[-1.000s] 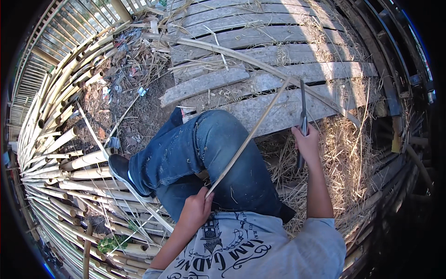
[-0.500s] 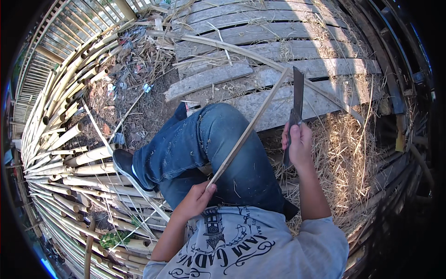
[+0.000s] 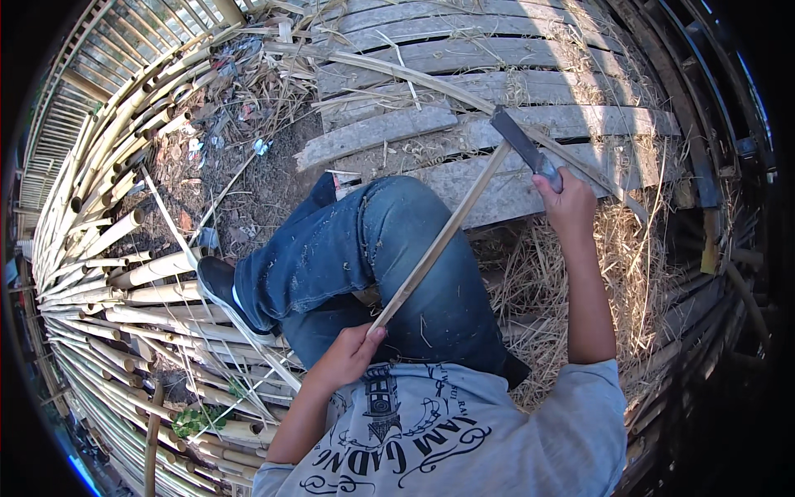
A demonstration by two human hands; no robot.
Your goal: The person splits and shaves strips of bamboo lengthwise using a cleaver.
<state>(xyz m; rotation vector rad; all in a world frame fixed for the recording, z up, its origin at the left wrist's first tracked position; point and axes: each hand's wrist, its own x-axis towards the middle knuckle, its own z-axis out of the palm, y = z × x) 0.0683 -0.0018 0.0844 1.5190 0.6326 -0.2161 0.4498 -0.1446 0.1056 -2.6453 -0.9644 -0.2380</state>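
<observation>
My left hand (image 3: pixel 354 352) is closed round the near end of a long split bamboo strip (image 3: pixel 443 238). The strip slants up and to the right across my bent knee. Its far end reaches the slatted boards. In my right hand (image 3: pixel 569 199) is a machete (image 3: pixel 517 139), gripped by its handle. The dark, broad blade points up and left, close by the strip's far end; whether they touch I cannot tell.
Many cut bamboo poles (image 3: pixel 166 269) lie fanned out at the left. Weathered wooden planks (image 3: pixel 397 74) form a slatted platform ahead, with another long strip (image 3: pixel 414 76) lying across it. Dry straw (image 3: pixel 617 282) covers the ground at the right. Shavings and litter (image 3: pixel 265 99) lie at the far left.
My right hand has moved up and to the right. The machete has swung from upright to tilted left, its blade now near the strip's far end. My left hand has barely moved.
</observation>
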